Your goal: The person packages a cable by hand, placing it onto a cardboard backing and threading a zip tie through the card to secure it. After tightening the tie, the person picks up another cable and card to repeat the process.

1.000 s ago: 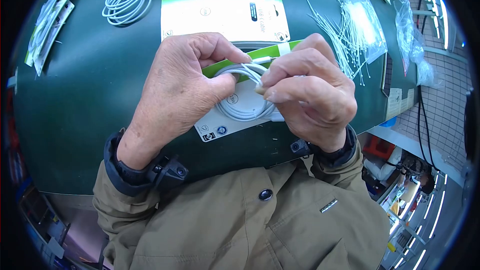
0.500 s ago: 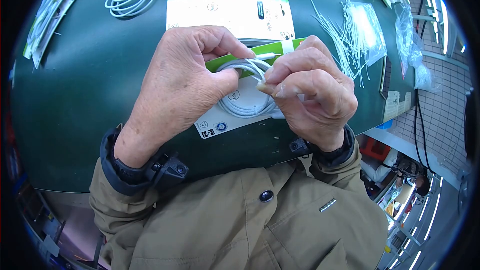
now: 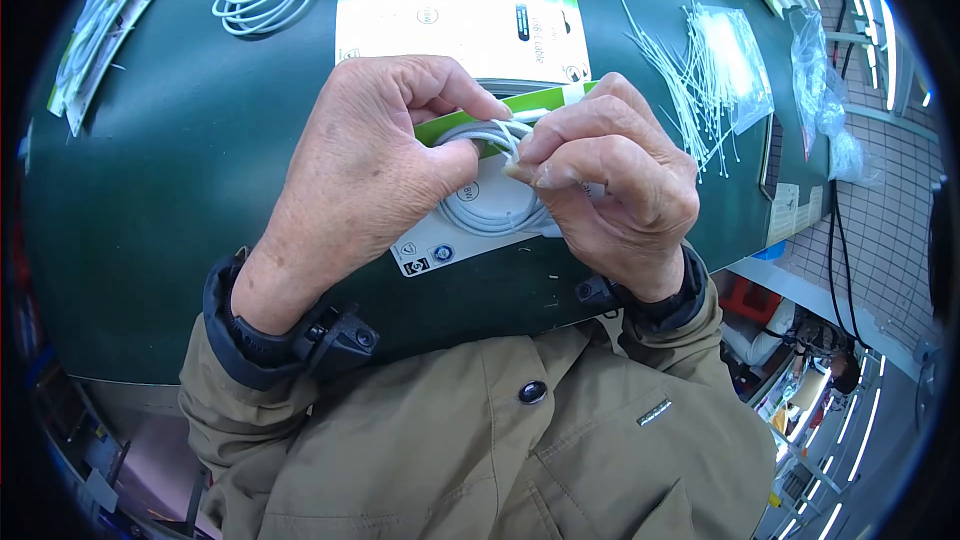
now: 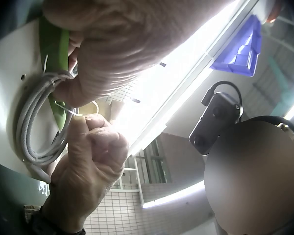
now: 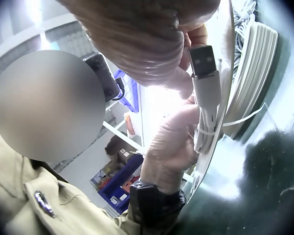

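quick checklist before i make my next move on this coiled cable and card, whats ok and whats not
1. Left hand gripping the cable coil: ok.
2. Coil lying against the card: ok.
3. Right hand pinching the thin white tie: ok.
4. Pinched tie drawn snug: cannot tell, fingers hide where it closes.
5. Lower tie around the cable: ok.
6. Spare ties on the table, off the card: ok.
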### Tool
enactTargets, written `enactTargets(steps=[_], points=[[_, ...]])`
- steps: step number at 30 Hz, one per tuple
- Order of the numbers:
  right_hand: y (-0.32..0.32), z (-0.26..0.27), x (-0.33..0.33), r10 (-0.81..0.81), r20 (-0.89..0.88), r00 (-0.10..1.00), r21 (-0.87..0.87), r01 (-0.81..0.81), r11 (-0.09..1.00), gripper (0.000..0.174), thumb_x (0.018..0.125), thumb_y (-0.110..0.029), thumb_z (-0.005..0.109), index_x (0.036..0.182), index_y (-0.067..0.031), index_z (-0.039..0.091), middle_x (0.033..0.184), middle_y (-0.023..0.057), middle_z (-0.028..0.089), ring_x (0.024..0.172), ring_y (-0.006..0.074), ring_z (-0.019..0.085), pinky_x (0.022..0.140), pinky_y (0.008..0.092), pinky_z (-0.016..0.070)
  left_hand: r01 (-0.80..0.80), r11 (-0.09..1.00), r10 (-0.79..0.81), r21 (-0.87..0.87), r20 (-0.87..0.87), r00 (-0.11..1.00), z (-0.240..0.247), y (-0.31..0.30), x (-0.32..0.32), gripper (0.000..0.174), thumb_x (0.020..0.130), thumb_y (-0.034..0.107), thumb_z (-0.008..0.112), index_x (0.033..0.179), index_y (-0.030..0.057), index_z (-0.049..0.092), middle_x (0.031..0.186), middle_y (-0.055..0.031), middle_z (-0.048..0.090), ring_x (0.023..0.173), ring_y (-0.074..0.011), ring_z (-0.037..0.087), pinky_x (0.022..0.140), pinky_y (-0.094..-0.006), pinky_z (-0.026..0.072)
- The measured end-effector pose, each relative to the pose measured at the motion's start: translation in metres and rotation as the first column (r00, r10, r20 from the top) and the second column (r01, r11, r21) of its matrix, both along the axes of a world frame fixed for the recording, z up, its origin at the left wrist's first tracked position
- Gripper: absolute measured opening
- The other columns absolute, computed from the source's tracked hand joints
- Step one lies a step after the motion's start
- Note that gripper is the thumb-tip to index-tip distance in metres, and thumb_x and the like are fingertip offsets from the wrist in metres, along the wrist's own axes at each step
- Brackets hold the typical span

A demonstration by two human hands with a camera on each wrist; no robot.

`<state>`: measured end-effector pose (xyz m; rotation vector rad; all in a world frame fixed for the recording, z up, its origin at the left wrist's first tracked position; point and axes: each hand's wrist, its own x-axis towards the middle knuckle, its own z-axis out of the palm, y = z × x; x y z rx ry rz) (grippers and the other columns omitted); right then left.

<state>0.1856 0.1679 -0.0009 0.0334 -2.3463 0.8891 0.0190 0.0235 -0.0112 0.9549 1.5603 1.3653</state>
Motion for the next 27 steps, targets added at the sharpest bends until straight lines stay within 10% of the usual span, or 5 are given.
enactTargets(steps=[27], points=[[0.0017, -0.0043, -0.0023, -0.02, 0.034, 0.999, 0.003, 0.02, 1.0, 0.026, 0.074, 0.009, 0.082, 0.09, -0.0081, 0.072, 0.091, 0.0041, 0.075, 0.08, 0.0213, 0.069, 0.07, 0.0331, 0.0523, 0.003, 1.0, -0.003, 0.02, -0.029, 1.0, -0.0044, 0.0012, -0.0008, 0.025, 0.082, -0.01, 0.066, 0.105, -0.0052, 0.077, 0.1, -0.0086, 0.078, 0.098, -0.0117, 0.072, 0.091, -0.0279, 0.0601]])
